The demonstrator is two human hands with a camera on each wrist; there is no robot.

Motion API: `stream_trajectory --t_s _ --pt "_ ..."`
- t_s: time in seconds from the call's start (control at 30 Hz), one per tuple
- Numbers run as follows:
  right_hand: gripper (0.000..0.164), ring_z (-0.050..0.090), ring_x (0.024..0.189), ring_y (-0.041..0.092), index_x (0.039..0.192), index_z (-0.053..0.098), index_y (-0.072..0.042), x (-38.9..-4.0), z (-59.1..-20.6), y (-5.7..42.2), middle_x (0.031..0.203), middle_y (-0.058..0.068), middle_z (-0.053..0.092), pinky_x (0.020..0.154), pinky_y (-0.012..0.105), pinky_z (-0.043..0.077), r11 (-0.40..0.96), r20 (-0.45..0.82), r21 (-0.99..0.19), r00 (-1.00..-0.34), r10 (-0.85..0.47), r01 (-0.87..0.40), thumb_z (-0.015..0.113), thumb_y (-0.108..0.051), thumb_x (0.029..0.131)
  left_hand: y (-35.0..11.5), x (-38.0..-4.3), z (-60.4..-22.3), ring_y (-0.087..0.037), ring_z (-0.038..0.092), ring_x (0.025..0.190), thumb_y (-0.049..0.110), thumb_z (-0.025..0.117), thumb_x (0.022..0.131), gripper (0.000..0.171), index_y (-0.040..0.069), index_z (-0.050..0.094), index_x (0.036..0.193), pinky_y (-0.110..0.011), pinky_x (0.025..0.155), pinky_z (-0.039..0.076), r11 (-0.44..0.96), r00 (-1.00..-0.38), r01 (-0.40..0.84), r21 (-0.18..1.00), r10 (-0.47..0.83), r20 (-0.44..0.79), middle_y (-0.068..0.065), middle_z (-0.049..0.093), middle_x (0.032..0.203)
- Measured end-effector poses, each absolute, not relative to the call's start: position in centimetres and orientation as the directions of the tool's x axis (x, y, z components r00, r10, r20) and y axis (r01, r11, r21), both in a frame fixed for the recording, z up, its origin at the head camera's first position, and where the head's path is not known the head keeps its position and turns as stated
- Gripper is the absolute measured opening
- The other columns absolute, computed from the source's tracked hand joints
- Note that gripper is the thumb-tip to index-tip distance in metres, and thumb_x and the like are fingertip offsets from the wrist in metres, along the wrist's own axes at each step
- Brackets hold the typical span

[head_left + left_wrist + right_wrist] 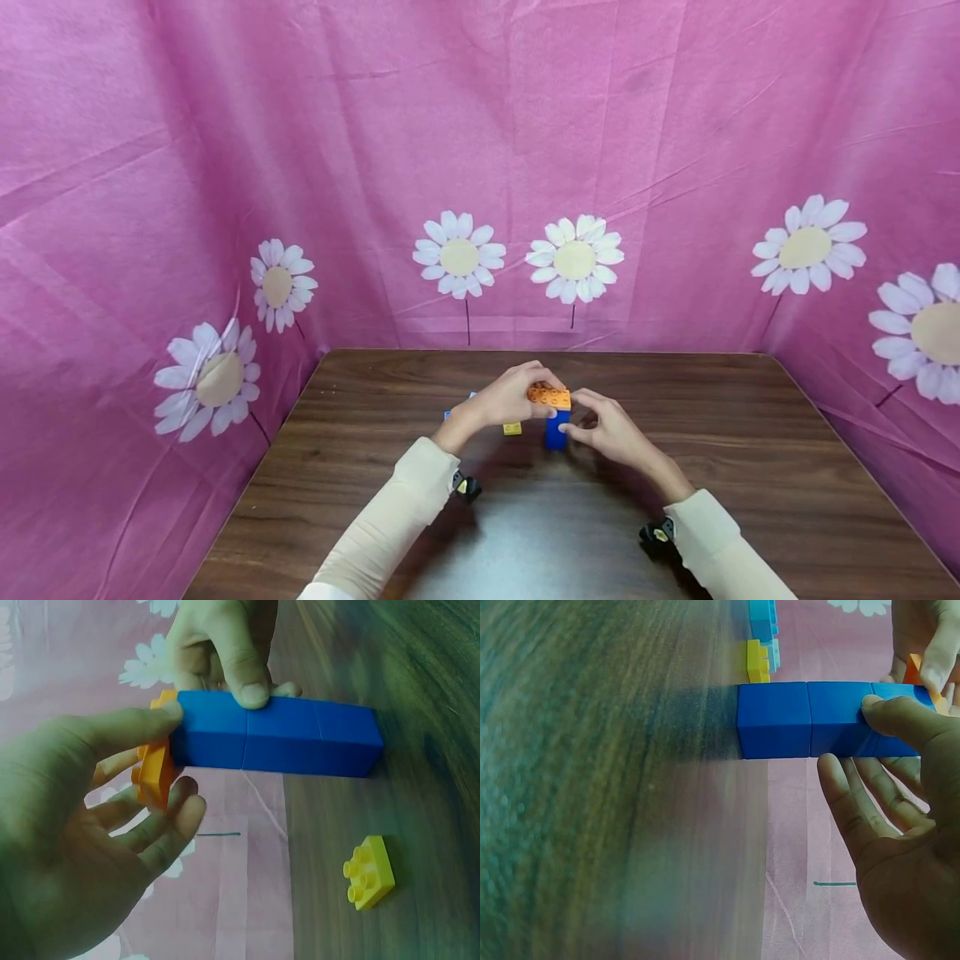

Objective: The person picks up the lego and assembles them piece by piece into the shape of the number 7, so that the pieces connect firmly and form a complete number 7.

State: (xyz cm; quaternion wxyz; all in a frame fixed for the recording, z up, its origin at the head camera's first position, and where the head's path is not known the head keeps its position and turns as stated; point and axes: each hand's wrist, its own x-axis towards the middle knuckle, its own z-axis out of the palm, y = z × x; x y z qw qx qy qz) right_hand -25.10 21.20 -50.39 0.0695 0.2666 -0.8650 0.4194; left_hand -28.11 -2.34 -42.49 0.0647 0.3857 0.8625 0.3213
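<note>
A stack of three blue toy bricks (pixel 556 432) stands upright on the table, seams between them showing in the left wrist view. On its top sits an orange studded brick (pixel 553 398), which juts out to the left past the stack. My left hand (pixel 513 396) pinches the orange brick from the left, thumb tip where orange meets blue. From the right side my right hand (pixel 611 429) holds the blue stack, its thumb (pixel 900 716) pressed on the near face around the upper bricks. How firmly the orange brick is seated cannot be told.
A yellow studded brick (pixel 371 874) lies on the table left of the stack. Light blue bricks (pixel 763 621) lie beyond it, partly hidden by my left arm in the head view. Pink cloth with daisies (pixel 517 167) hangs around the wooden table (pixel 750 467).
</note>
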Motion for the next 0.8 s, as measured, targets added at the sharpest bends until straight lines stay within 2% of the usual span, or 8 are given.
stream_trajectory --t_s 0.2,0.4,0.5,0.7,0.8 --pt "0.035 0.070 0.089 0.009 0.127 0.072 -0.009 -25.2 -50.4 21.1 0.113 0.002 0.071 0.075 0.027 0.060 0.524 0.334 -0.684 -0.856 -0.395 -0.508 0.083 -0.016 0.094 -4.3 -28.4 -42.6 -0.017 0.063 0.111 0.023 0.083 0.096 0.047 0.008 0.069 0.137 -0.030 0.096 0.058 0.490 -0.724 0.562 0.666 0.681 0.110 -0.006 0.066 0.128" --pt "0.038 0.069 0.088 0.007 0.128 0.071 -0.008 -25.1 -50.3 21.0 0.113 0.002 0.071 0.075 0.026 0.060 0.543 0.311 -0.687 -0.871 -0.381 -0.483 0.084 -0.017 0.094 -7.0 -28.7 -42.3 -0.024 0.067 0.117 0.016 0.083 0.094 0.042 0.008 0.071 0.134 -0.036 0.100 0.060 0.464 -0.756 0.509 0.725 0.644 0.117 -0.008 0.069 0.128" --pt "0.039 0.069 0.088 0.006 0.129 0.071 -0.006 -25.0 -50.3 21.0 0.114 0.003 0.071 0.076 0.026 0.061 0.544 0.313 -0.687 -0.872 -0.376 -0.481 0.084 -0.015 0.093 -8.2 -28.9 -42.4 -0.024 0.069 0.112 0.012 0.081 0.095 0.037 0.007 0.071 0.131 -0.034 0.096 0.060 0.453 -0.770 0.496 0.741 0.624 0.134 -0.012 0.072 0.124" --pt "0.038 0.069 0.088 0.006 0.128 0.070 -0.006 -24.8 -50.2 21.0 0.112 0.002 0.070 0.076 0.026 0.061 0.559 0.304 -0.676 -0.873 -0.382 -0.480 0.084 -0.015 0.093 -9.8 -29.2 -43.4 -0.016 0.069 0.084 0.005 0.073 0.099 0.021 0.006 0.074 0.120 -0.025 0.074 0.059 0.474 -0.798 0.478 0.739 0.587 0.139 -0.009 0.075 0.101" --pt "0.038 0.068 0.088 0.006 0.127 0.070 -0.006 -24.8 -50.1 21.0 0.112 0.001 0.070 0.075 0.026 0.060 0.572 0.308 -0.661 -0.871 -0.383 -0.486 0.084 -0.016 0.094 -10.4 -29.2 -43.9 -0.016 0.068 0.081 0.001 0.070 0.100 0.017 0.004 0.075 0.115 -0.023 0.074 0.057 0.500 -0.803 0.490 0.714 0.578 0.146 -0.006 0.074 0.095"
